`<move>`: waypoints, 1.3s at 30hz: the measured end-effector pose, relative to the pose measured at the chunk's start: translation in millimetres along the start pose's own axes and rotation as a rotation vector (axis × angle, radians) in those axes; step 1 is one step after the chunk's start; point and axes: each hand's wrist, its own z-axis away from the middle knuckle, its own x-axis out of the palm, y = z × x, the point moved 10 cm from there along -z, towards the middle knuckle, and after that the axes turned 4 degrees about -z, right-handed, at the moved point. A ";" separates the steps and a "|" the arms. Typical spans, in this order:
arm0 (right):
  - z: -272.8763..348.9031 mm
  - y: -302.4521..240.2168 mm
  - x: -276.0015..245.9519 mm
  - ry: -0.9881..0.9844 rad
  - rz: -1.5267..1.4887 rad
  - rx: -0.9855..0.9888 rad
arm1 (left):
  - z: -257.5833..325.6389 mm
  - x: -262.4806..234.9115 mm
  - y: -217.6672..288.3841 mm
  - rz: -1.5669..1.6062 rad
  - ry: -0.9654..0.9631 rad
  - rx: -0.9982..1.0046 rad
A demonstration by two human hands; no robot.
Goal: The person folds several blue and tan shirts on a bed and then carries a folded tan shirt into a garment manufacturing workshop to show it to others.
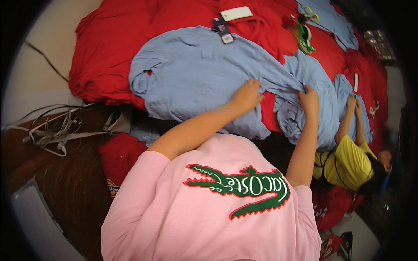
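While both hands pinch it, the blue shirt (200, 74) lies spread over red cloth (113, 43) toward the table's far edge. Left hand (247, 95) and right hand (309, 98) have fingers closed on its near hem. Soft, light and limp, it likely handles best held by hem or shoulders.

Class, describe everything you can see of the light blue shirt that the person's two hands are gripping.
The light blue shirt looks like soft knit cloth. It lies spread but rumpled over a heap of red garments, with a dark hang tag at its top edge. Its left side is bunched into folds. The left hand presses on its lower right part, and the right hand pinches the stretched edge there, beside more blue cloth that a second person in a yellow top also holds.
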 end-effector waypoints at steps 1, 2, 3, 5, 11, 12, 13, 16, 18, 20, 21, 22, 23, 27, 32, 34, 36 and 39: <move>-2.3 -2.7 -20.1 0.122 -0.037 -0.082 | -2.5 -2.7 -0.2 0.042 0.046 0.072; -6.6 -8.3 -37.9 0.246 -0.078 -0.175 | -3.4 -6.9 -1.3 0.077 0.101 0.140; -6.1 -33.1 -57.0 0.289 -0.401 -0.270 | -2.9 -5.5 -8.7 0.184 0.009 0.073; 13.9 -120.8 -110.4 0.347 -0.961 -0.433 | -1.5 -9.6 -17.6 0.385 -0.165 -0.073; 58.6 -179.7 -64.0 -0.031 -0.962 -0.455 | 20.0 -34.7 -25.5 1.064 -0.126 -0.235; 69.0 -176.3 -45.9 -0.061 -0.881 -0.425 | 22.6 -39.6 -24.1 1.093 -0.115 -0.243; 76.4 -170.3 -28.1 -0.123 -0.899 -0.347 | 24.5 -42.6 -24.9 1.122 -0.101 -0.255; 91.4 -161.2 9.5 -0.203 -0.922 -0.250 | 27.6 -50.4 -21.3 1.131 -0.078 -0.218; 96.7 -169.9 12.5 -0.127 -0.910 -0.381 | 27.6 -53.9 -18.7 1.106 -0.048 -0.167; 96.5 -180.3 10.0 -0.091 -0.862 -0.442 | 27.3 -57.4 -18.6 1.077 0.004 -0.115; 95.6 -183.5 7.5 -0.070 -0.834 -0.468 | 26.6 -59.8 -17.5 1.064 0.020 -0.086; 95.7 -186.7 4.9 -0.044 -0.814 -0.514 | 25.8 -62.6 -16.6 1.050 0.035 -0.056; 96.0 -189.5 2.9 -0.017 -0.792 -0.558 | 25.1 -65.6 -15.9 1.037 0.049 -0.027; 96.7 -193.3 2.2 0.016 -0.681 -0.623 | 21.8 -73.1 -17.7 0.771 0.050 -0.013; 82.1 -164.9 -8.7 0.162 -0.789 -0.458 | 19.9 -77.5 2.2 0.750 0.015 -0.005; 72.1 -141.2 -6.3 0.164 -0.935 -0.308 | 18.7 -72.0 -1.8 0.883 0.021 -0.054; 79.3 -147.4 -11.2 0.099 -0.940 -0.372 | 19.3 -69.1 -4.8 0.993 0.004 -0.117; 88.9 -154.7 -4.8 -0.030 -0.960 -0.416 | 22.4 -68.5 -4.4 1.110 -0.040 -0.215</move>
